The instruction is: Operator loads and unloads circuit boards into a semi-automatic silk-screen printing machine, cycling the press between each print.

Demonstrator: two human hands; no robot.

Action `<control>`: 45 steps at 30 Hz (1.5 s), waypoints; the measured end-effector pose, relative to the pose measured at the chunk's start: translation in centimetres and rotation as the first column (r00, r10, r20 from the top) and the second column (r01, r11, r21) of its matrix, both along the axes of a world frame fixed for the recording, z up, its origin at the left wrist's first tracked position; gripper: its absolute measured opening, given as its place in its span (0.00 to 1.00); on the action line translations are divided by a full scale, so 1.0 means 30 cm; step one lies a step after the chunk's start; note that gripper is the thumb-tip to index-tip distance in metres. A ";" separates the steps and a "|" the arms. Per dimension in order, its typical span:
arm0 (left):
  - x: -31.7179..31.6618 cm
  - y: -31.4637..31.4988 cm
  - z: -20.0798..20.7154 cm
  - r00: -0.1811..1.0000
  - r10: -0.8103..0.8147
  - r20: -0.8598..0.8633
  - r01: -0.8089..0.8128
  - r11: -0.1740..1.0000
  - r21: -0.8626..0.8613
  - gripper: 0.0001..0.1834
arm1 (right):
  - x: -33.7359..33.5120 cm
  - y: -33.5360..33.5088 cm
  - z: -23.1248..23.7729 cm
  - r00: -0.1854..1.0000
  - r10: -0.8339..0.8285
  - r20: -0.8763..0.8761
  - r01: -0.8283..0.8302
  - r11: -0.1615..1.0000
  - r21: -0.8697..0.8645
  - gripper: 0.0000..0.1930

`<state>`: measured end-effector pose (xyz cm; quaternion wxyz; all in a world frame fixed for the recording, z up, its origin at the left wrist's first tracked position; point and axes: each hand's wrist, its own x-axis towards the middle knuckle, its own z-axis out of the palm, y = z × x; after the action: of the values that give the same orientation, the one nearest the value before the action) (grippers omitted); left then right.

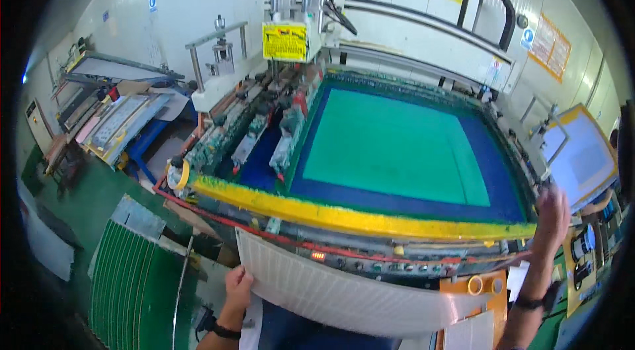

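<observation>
My left hand [238, 284] grips the left end of a long, thin whitish sheet [331, 287] marked with fine lines. The sheet bows downward across my front, and its right end hangs over an orange board. Raised at the right corner of a screen-printing machine is my right hand [554, 211], its fingers smeared by motion. It is apart from the sheet; whether it touches the machine I cannot tell. Ahead lies the printing screen [390, 145], a green rectangle within a blue border. A yellow frame bar [357, 214] runs along its near side.
Squeegee holders [268, 138] stained green sit left of the screen. A green ribbed rack [135, 284] stands at lower left, a cluttered blue table [142, 145] behind it. On the orange board [499, 313] lie tape rolls [475, 285]. Another framed screen [579, 152] leans at right.
</observation>
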<state>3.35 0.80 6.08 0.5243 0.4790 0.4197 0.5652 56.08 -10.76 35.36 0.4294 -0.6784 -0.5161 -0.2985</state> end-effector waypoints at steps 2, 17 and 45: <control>-0.061 -0.026 -0.016 0.991 0.005 -0.136 -0.008 1.000 -0.022 0.11 | -0.063 0.282 0.224 0.824 0.382 -0.419 -0.349 0.924 0.158 0.16; -0.210 0.164 0.254 0.953 0.063 -0.296 -0.045 0.997 0.066 0.17 | -0.384 1.829 1.043 0.868 0.488 -0.096 -0.462 0.720 -0.517 0.27; -0.067 0.134 0.177 0.959 -0.093 -0.267 0.041 0.980 -0.195 0.17 | -0.091 0.722 0.543 0.940 0.335 -0.064 -0.341 0.922 -0.183 0.18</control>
<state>1.34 4.82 11.39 0.5229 0.5152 0.5232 0.4329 53.34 10.90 51.65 0.4151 -0.6221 -0.6447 -0.1584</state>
